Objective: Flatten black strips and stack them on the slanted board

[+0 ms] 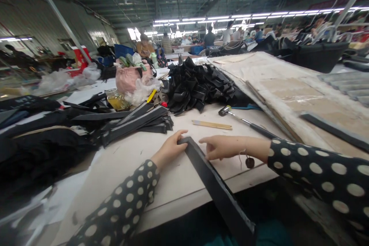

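Note:
A long black strip [211, 175] with a greyish raised edge slants from the table down past its front edge toward me. My left hand [172, 147] is at the strip's far end, thumb on its corner and index finger stretched beyond it. On the strip's other side is my right hand [221, 147], index finger pointing left, the other fingers curled close to the strip's edge. Beyond both hands lie a yellowish flat stick [212, 124] and a hammer [245, 120] with a dark grip.
Black strips [135, 123] lie stacked at the left, near a dark fabric heap [49, 153]. A pile of black pieces [198, 84] stands behind, beside a pink bag [132, 78] and a yellow-handled tool [151, 95]. A pale padded board [288, 88] fills the right. Several people work farther off.

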Tool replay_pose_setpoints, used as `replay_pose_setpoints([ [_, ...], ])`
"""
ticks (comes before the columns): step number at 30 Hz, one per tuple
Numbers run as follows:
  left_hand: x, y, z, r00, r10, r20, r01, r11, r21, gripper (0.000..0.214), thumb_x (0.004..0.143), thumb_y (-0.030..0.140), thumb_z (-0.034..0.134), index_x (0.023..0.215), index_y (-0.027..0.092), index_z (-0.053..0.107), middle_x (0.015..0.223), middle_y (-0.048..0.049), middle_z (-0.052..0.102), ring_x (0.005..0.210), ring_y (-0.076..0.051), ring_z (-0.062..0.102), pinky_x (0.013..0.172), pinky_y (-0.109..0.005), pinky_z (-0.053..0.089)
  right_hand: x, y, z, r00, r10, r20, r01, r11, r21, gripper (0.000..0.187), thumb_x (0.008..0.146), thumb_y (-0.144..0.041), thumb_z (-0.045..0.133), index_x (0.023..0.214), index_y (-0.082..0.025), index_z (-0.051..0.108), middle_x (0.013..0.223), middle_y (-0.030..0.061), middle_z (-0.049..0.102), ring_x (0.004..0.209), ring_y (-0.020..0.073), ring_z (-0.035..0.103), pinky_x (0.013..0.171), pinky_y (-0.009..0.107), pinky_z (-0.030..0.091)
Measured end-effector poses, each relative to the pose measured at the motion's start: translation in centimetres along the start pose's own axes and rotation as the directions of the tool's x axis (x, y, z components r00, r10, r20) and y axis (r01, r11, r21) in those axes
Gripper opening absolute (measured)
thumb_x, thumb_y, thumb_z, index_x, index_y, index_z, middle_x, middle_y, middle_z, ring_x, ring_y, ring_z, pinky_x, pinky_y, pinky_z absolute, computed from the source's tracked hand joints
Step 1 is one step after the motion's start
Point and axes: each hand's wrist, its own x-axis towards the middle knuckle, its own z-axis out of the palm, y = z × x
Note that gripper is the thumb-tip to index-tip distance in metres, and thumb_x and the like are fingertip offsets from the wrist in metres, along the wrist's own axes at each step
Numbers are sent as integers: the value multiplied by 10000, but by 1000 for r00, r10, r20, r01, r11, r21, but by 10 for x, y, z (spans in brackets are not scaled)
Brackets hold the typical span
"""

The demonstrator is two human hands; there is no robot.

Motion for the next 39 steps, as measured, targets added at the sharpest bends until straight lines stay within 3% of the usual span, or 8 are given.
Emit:
replay_pose_setpoints([
  [4,13,1,6,989,131,68,-140,978,154,270,675,196,543,938,193,604,914,-16,614,866,-173,540,796,-275,407,18,13,4,935,-104,-339,71,991,-109,403,755,-333,524,1093,-116,561,853,69,634,757,174,561,669,269,406],
  [8,16,0,5,981,192,41,-195,937,291,221,687,246,574,897,187,608,881,-24,601,845,-177,533,765,-289,420,42,23,14,869,-206,-451,168,978,-122,245,747,-222,505,945,-132,618,858,68,622,769,164,547,689,266,407],
  [11,16,-3,3,977,211,19,-206,926,317,195,715,234,553,895,178,606,869,-30,592,827,-168,530,749,-286,427,50,29,18,838,-240,-490,204,971,-128,310,726,-168,507,1019,-124,598,890,74,609,801,163,537,731,272,409],
  [14,15,-5,1,972,231,44,-234,923,306,181,731,163,511,877,175,616,860,-32,596,833,-158,533,765,-279,424,50,32,15,848,-278,-451,231,960,-158,386,729,-179,524,1109,-121,566,939,87,592,844,171,531,772,287,405],
  [19,14,-3,2,973,232,22,-227,923,310,184,724,136,501,857,182,621,868,-28,601,859,-162,531,787,-286,419,52,29,0,897,-310,-315,283,950,-130,315,794,-305,501,1043,-150,617,940,78,604,872,179,543,790,297,406],
  [29,12,-1,2,966,257,28,-250,897,365,139,739,136,498,813,191,601,851,-15,594,852,-166,507,768,-296,401,61,40,6,835,-396,-383,374,918,-135,204,760,-163,510,910,-175,647,865,31,618,815,141,551,746,255,416],
  [34,10,1,0,943,323,79,-323,838,439,131,770,141,482,825,191,590,854,-21,583,845,-166,489,767,-298,390,58,38,8,791,-484,-373,415,874,-255,185,784,-138,485,882,-170,638,869,41,596,835,141,535,765,262,410],
  [39,2,6,-2,919,353,177,-389,728,564,203,832,138,401,926,192,573,917,-41,565,894,-172,467,791,-308,378,53,31,5,783,-551,-287,408,805,-431,222,828,-122,423,880,-162,635,852,55,577,824,143,521,763,265,406],
])
